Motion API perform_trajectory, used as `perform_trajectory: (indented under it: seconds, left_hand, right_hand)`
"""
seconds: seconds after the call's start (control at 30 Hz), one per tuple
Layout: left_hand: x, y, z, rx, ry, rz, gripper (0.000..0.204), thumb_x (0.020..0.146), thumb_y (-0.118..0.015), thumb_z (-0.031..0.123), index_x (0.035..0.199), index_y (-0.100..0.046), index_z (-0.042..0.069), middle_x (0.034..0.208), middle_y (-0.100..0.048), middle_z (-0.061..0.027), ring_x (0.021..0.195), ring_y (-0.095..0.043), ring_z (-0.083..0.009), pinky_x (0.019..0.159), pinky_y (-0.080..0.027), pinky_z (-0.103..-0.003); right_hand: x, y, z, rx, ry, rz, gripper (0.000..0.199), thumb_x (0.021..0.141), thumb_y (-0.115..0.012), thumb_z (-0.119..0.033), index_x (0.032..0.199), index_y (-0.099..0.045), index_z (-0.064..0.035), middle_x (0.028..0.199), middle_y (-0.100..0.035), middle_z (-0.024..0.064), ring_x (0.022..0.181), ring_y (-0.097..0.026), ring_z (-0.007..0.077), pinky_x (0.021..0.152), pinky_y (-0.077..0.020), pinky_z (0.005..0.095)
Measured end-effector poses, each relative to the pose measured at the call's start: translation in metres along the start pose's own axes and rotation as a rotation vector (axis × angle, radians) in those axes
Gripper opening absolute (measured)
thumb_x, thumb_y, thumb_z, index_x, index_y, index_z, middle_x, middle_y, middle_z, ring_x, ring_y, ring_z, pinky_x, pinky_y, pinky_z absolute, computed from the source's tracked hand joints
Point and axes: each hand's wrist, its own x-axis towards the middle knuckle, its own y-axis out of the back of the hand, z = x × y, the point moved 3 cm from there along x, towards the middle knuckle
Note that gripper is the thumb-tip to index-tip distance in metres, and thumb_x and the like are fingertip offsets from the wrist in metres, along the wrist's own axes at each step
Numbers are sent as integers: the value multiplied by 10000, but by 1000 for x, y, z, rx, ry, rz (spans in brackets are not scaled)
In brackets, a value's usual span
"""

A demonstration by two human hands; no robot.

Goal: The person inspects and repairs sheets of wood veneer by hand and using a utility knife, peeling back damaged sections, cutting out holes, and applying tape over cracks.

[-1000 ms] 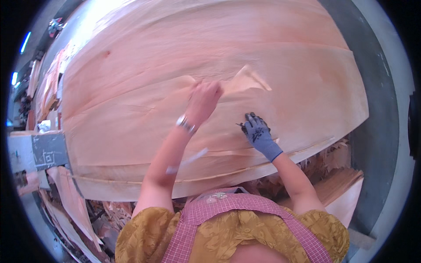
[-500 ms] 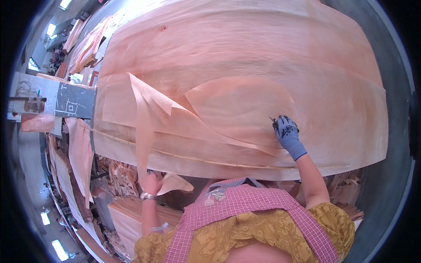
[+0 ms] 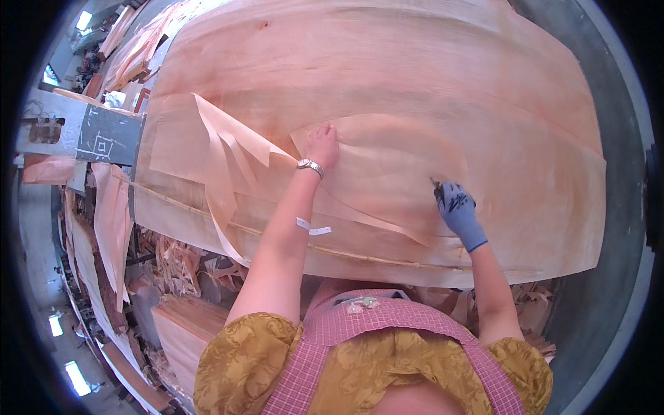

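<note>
A large pinkish-tan wood veneer sheet [image 3: 539, 159] covers the work surface before me. My left hand [image 3: 322, 145], bare and wearing a wristwatch, is closed at the left edge of a smaller veneer piece [image 3: 401, 159] lying on the sheet. My right hand [image 3: 458, 211], in a blue-grey glove with dark markings, grips a small dark tool [image 3: 436, 183] near that piece's right side; the tool's exact kind is unclear. Left of my left hand, a torn veneer strip [image 3: 220, 187] lies folded, its lower end curling toward the sheet's near edge.
A thin pale strip [image 3: 290, 250] runs along the sheet's near side. Below the edge lie crumpled veneer scraps [image 3: 178, 266] and a stack of veneer [image 3: 181, 325]. A dark board with white marks [image 3: 107, 137] is at left; grey floor [image 3: 622, 228] borders the right.
My left hand has moved from below the sheet's near edge up onto the smaller veneer piece. The torn strip's lower end has shifted. My right hand has barely moved.
</note>
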Motion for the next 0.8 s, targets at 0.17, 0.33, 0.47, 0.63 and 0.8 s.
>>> perform_trajectory:
  seconds: [0.17, 0.33, 0.47, 0.63, 0.8]
  left_hand:
    - [20, 6, -8, -101, 33, -158, 336, 879, -504, 154, 1188, -612, 77, 1382, -519, -125, 1284, -498, -314, 1032, -435, -459]
    - [37, -3, -16, -83, -29, -227, 290, 934, -472, 227, 1068, -635, 29, 1249, -604, -183, 1217, -534, -340, 1023, -438, -445]
    - [36, 2, -16, -114, -101, -231, 300, 940, -475, 257, 1059, -645, 40, 1227, -616, -159, 1204, -546, -329, 1009, -446, -453]
    - [27, 6, -11, -106, 29, -191, 294, 926, -512, 291, 1083, -662, 93, 1268, -595, -116, 1233, -535, -301, 1006, -444, -462]
    - [18, 16, -1, -59, 88, -202, 398, 880, -625, 393, 1200, -645, 157, 1393, -521, -69, 1304, -480, -290, 1065, -381, -469]
  right_hand:
    - [44, 67, -60, 517, 119, 352, 173, 920, -631, -111, 1068, -625, -21, 983, -667, 149, 829, -681, 288, 694, -547, 358]
    - [60, 7, -192, 1355, 326, -16, 248, 884, -728, -108, 1102, -679, 2, 1083, -709, 70, 964, -623, 79, 853, -524, 275]
    - [57, -6, -239, 1700, 154, -563, 349, 887, -722, -128, 1204, -627, -16, 1021, -697, 32, 837, -611, 64, 690, -502, 235]
    - [49, -2, -245, 1752, 78, -732, 329, 873, -737, -215, 1141, -645, -48, 859, -667, -17, 591, -499, 36, 497, -380, 201]
    - [49, 14, -240, 1597, 66, -830, 196, 880, -716, -189, 1028, -679, -66, 826, -659, -12, 620, -513, 39, 533, -399, 200]
